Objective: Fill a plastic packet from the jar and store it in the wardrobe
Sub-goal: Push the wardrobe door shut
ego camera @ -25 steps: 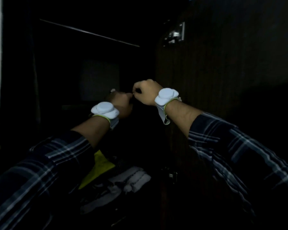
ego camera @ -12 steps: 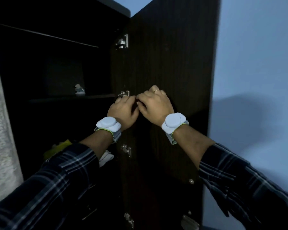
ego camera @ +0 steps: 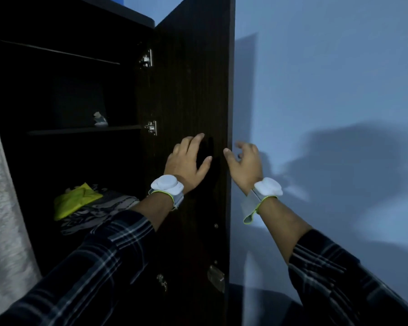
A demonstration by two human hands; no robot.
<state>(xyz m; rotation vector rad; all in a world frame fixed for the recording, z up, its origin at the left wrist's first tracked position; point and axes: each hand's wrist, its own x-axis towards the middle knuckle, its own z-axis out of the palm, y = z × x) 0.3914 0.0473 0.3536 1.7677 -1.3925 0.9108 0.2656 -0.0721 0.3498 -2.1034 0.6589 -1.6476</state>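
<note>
Both your hands have come off the spot by the middle hinge where they were bunched together half a second ago, and they now sit further out along the wardrobe door (ego camera: 186, 90). Your left hand (ego camera: 186, 161) lies spread against the door's inner face, fingers apart, gripping nothing. Your right hand (ego camera: 245, 163) is just past the door's free edge, fingers loosely curled and empty, its thumb close to that edge; whether it touches the wood you cannot tell from this angle.

A small pale bundle (ego camera: 100, 119) sits on the middle shelf (ego camera: 85, 130) inside the wardrobe, well apart from both hands. It is likely the filled plastic packet, though it is too small and dim to be sure. If so, the storing looks done and what remains is shutting the door.

Should you need to move that packet again, expect it to be light, soft and slack, with thin film that slips and sags under its contents. Pinch it at the gathered neck or cradle it from below, not by a loose side that could split or spill.

For the door itself, it is stiff and broad, hung on metal hinges (ego camera: 151, 128). Push flat with the left palm or draw the free edge round with the right, keeping fingertips clear of the closing gap. Folded clothes (ego camera: 90, 208) lie on the lower shelf, out of the way.
</note>
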